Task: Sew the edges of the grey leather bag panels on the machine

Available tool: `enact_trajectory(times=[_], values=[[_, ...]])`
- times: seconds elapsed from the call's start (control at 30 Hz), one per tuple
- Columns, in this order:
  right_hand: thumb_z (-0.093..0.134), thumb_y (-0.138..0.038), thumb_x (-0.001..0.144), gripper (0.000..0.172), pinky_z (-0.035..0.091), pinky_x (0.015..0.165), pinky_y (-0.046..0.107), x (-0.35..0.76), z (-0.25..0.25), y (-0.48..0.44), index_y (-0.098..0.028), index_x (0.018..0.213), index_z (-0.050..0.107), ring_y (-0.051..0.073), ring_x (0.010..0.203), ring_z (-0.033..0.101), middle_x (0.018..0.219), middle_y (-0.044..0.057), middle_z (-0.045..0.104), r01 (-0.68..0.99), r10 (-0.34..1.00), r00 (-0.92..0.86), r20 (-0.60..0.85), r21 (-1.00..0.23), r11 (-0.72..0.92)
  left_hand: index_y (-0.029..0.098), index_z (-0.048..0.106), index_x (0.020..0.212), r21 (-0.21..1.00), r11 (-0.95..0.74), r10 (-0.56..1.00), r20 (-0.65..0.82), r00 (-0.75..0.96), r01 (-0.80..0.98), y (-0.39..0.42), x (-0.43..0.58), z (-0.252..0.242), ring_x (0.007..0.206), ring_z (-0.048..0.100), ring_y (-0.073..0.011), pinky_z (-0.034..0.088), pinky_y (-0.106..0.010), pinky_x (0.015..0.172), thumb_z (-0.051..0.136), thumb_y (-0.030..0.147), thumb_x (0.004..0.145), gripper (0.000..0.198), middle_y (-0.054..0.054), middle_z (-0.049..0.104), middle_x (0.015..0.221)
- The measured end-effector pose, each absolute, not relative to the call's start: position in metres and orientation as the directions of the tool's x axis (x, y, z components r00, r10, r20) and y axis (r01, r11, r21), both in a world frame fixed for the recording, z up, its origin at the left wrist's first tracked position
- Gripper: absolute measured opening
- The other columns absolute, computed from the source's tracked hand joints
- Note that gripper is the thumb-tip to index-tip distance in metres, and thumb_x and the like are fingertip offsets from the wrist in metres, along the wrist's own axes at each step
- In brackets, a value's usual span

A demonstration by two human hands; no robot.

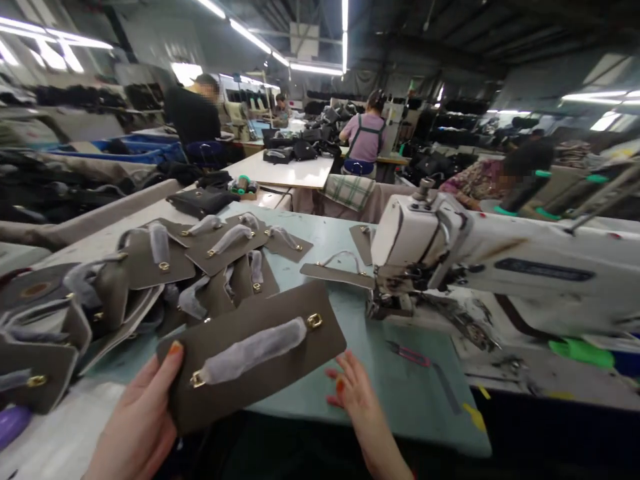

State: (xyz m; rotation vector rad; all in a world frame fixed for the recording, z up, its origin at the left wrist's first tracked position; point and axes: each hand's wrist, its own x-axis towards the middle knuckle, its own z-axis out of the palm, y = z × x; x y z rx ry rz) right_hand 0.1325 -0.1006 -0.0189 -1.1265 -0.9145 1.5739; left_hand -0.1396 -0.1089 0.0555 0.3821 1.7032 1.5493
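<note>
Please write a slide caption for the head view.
The left hand holds a grey-brown panel with a wrapped handle; the right hand is open nearby, beside a sewing machine.

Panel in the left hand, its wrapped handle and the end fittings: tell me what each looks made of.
Panel: probably leather or imitation leather, judging by its smooth, matte grey-brown face; which one, I can't tell.
Wrapped handle: covered in what seems thin plastic or foam film, whitish and wrinkled; the material beneath is hidden.
Fittings: likely metal, gold-toned and polished, with bright glints.
</note>
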Motion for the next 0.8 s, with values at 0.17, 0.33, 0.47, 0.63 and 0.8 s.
enact_trajectory(times=[0.17,0.33,0.47,0.63,0.8], values=[[0.073,-0.059,0.078,0.063,0.056,0.072,0.031,0.127,0.006,-0.118,-0.021,0.125,0.057,0.026,0.101,0.066,0.117,0.011,0.067,-0.409,0.951,-0.262,-0.165,-0.874,-0.264,0.030,0.063,0.123,0.759,0.403,0.663,-0.627,-0.409,-0.511,-0.128,-0.099,0.011,0.089,0.075,-0.0313,0.065,-0.041,0.070,0.071,0.053,0.074,0.055,-0.004,0.079,0.100],[0.061,-0.053,0.091,0.040,0.052,0.089,0.033,0.132,0.011,-0.122,-0.018,0.110,0.063,0.024,0.100,0.065,0.105,0.008,0.070,-0.278,0.990,0.084,-0.116,-0.956,-0.088,0.029,0.061,0.123,0.681,0.532,0.738,-0.665,-0.119,-0.504,-0.156,-0.061,-0.042,0.118,0.063,-0.0363,0.062,-0.042,0.085,0.083,0.056,0.059,0.073,-0.007,0.071,0.124],[0.057,-0.047,0.094,0.033,0.051,0.075,0.027,0.166,0.023,-0.118,-0.015,0.100,0.065,0.020,0.084,0.064,0.090,0.006,0.069,-0.066,0.995,0.089,-0.042,-0.997,-0.036,0.032,0.058,0.125,0.838,0.431,0.848,-0.503,-0.167,-0.335,-0.164,-0.055,-0.047,0.129,0.055,-0.0319,0.055,-0.037,0.098,0.083,0.055,0.063,0.070,-0.005,0.064,0.135],[0.050,-0.042,0.098,0.036,0.040,0.058,0.021,0.178,0.037,-0.124,-0.014,0.077,0.060,0.013,0.064,0.051,0.069,0.001,0.058,0.255,0.999,0.038,0.037,-0.967,0.026,0.031,0.059,0.128,0.977,0.213,0.963,-0.213,-0.167,-0.016,-0.168,-0.028,-0.030,0.132,0.051,-0.0377,0.047,-0.046,0.108,0.078,0.059,0.065,0.071,-0.007,0.060,0.140],[0.045,-0.038,0.100,0.035,0.037,0.056,0.020,0.169,0.053,-0.134,-0.015,0.079,0.060,0.012,0.062,0.050,0.067,0.000,0.056,0.263,0.994,-0.093,0.049,-0.962,0.072,0.027,0.032,0.152,0.958,0.247,0.966,-0.230,0.122,-0.149,-0.176,0.013,-0.044,0.127,0.055,-0.0387,0.048,-0.048,0.106,0.077,0.060,0.067,0.101,-0.014,0.057,0.142]])
